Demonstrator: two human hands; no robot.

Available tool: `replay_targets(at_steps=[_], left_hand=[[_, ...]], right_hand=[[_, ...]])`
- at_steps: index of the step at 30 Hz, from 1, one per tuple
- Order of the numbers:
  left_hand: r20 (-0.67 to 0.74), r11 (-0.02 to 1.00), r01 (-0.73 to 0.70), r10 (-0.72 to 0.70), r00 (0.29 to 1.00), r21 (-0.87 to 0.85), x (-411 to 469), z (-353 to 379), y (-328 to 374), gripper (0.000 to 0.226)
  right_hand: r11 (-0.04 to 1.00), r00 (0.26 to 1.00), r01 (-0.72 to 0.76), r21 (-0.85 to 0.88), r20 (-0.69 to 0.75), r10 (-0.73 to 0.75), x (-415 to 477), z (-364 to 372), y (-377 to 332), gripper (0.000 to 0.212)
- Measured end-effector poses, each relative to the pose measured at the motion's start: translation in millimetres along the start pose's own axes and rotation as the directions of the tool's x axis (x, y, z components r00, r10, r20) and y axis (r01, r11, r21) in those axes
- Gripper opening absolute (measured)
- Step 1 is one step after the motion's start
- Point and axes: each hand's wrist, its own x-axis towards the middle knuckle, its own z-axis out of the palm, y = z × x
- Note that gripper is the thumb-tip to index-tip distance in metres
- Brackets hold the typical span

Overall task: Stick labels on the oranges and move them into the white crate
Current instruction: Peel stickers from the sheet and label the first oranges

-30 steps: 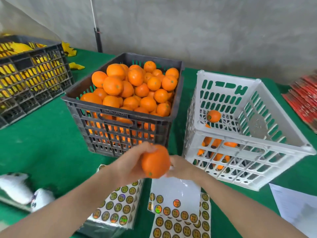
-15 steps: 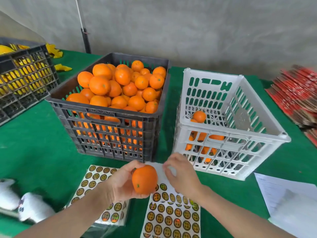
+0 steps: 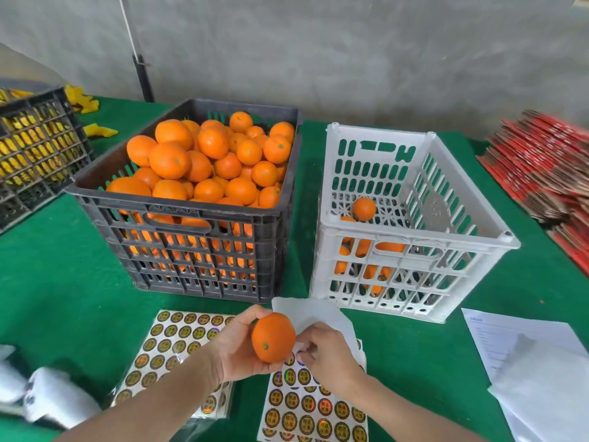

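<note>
No writing is legible; the gold stickers (image 3: 291,400) on the sticker sheet (image 3: 315,311) bear marks too small; the paper (image 3: 516,342) shows only faint print.

Matt plastic white crate (image 3: 411,250), glossy label sheets (image 3: 314,406), felt-like green tbl cloth (image 3: 63,282)

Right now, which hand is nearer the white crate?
Right. The right hand pinches the label sheet in front of the near left corner of the white crate; the left hand holds an orange further left, before the black crate.
</note>
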Motion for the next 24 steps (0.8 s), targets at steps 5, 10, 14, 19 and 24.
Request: replay_targets(at_steps=[5, 10, 14, 19, 24], left_hand=[[-0.042, 0.998, -0.015, 0.013, 0.999, -0.058, 3, -1, 4, 0.060], [-0.010, 0.999, -0.007, 0.007, 1.000, -0.036, 2, 2, 9, 0.061], [-0.003, 0.999, 0.004, -0.004, 1.000, -0.049, 0, 5, 12, 0.059], [-0.010, 0.998, 0.027, -0.028, 1.000, -0.058, 2, 7, 13, 0.055], [-0.012, 0.995, 0.042, -0.043, 0.999, -0.095, 4, 12, 14, 0.051]], right_hand=[[0.999, 0.996, 0.034, -0.001, -0.086, -0.034, -8, -1, 1, 0.026], [0.989, 0.973, 0.124, -0.079, -0.185, -0.137, -11, -6, -3, 0.009], [0.969, 0.942, 0.234, -0.084, -0.225, -0.247, -18, -6, -3, 0.015], [0.973, 0.941, 0.216, -0.085, -0.249, -0.231, -21, -8, -4, 0.016], [0.958, 0.917, 0.255, -0.130, -0.282, -0.283, -20, -10, -4, 0.016]])
